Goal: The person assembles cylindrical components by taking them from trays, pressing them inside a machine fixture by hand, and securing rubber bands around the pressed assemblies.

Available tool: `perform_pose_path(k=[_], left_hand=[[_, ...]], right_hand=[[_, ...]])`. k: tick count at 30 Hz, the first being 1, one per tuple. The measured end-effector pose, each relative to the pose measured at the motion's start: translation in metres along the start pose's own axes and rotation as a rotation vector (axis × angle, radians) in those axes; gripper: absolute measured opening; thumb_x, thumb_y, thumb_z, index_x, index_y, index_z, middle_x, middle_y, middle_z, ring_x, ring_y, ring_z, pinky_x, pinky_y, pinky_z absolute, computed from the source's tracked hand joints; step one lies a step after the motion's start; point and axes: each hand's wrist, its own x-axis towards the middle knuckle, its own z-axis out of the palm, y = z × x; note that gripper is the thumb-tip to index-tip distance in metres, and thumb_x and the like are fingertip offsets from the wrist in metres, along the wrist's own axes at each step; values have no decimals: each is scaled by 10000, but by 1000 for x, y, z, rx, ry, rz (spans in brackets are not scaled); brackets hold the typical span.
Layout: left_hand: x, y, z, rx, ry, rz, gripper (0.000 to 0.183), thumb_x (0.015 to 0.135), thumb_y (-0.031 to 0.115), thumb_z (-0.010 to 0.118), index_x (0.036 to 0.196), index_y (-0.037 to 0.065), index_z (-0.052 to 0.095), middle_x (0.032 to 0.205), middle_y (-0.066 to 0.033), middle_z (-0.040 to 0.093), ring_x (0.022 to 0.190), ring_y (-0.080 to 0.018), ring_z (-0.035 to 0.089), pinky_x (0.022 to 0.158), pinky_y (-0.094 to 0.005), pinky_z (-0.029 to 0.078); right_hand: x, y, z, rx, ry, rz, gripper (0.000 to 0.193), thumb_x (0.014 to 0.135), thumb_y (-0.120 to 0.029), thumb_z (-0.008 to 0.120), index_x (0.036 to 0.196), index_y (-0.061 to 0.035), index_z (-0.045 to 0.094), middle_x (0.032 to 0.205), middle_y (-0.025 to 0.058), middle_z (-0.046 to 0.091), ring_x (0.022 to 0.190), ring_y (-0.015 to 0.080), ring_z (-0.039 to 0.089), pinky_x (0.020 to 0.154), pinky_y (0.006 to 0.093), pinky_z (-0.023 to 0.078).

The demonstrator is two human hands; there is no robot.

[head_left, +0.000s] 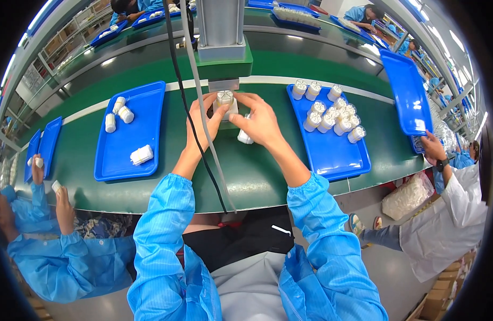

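Observation:
Under the head of a grey and green press [223, 85], a small white cylindrical part with a clear segmented top [225, 98] stands upright on a pale block. My left hand [204, 120] curls round its left side, fingertips and thumb against it. From the other side my right hand [258, 122] closes in, its fingers by the part's top and its thumb by the pale block. Another white cylindrical part [245, 137] lies on the green surface beside my right hand, partly covered by it. Two cables hang in front of my left hand.
A blue tray [130, 142] on the left carries several white parts; the right blue tray [332, 160] bears many more, standing in a cluster. At far right a person's hand [433, 147] holds a tilted blue tray [409, 93]. A co-worker sits at left, holding a white part [56, 185].

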Motion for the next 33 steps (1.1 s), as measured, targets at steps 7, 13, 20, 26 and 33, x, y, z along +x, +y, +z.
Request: perform_pose_path(k=[7, 13, 20, 26, 33], left_hand=[[-5, -5, 8, 46, 32, -61, 426, 898, 291, 734, 1196, -12, 696, 1232, -175, 672, 1080, -332, 641, 946, -406, 515], [-8, -10, 16, 52, 60, 0, 393, 901, 260, 731, 1178, -17, 696, 1265, -170, 663, 1105, -365, 645, 958, -406, 510], [-13, -17, 13, 35, 39, -30, 370, 922, 236, 709, 1191, -17, 698, 1288, -210, 650, 1150, -375, 641, 989, -409, 500], [-11, -14, 12, 32, 5, -1, 336, 938, 215, 694, 1162, -36, 697, 1221, -210, 670, 1093, -361, 654, 952, -405, 502], [-11, -3, 13, 6, -11, 5, 292, 977, 194, 650, 1162, -28, 692, 1149, -163, 677, 989, -315, 670, 847, -365, 516]], right_hand=[[-12, -7, 6, 66, -57, 148, 759, 737, -291, 763, 1431, -51, 572, 1445, 144, 571, 1075, 292, 651, 905, 373, 517], [-15, -3, 7, 4, -27, 121, 713, 753, -286, 727, 1422, -86, 581, 1485, 119, 540, 1206, 343, 629, 996, 428, 518], [-17, -8, 12, -11, -13, 95, 676, 741, -285, 719, 1370, -62, 609, 1442, 156, 564, 1264, 351, 590, 1033, 427, 503], [-18, -9, 11, -6, 4, 101, 644, 731, -255, 701, 1350, -99, 616, 1428, 135, 573, 1218, 366, 612, 1000, 445, 531], [-20, -7, 13, 15, 24, 85, 643, 733, -215, 682, 1354, -68, 607, 1406, 155, 579, 1156, 377, 637, 948, 463, 546]])
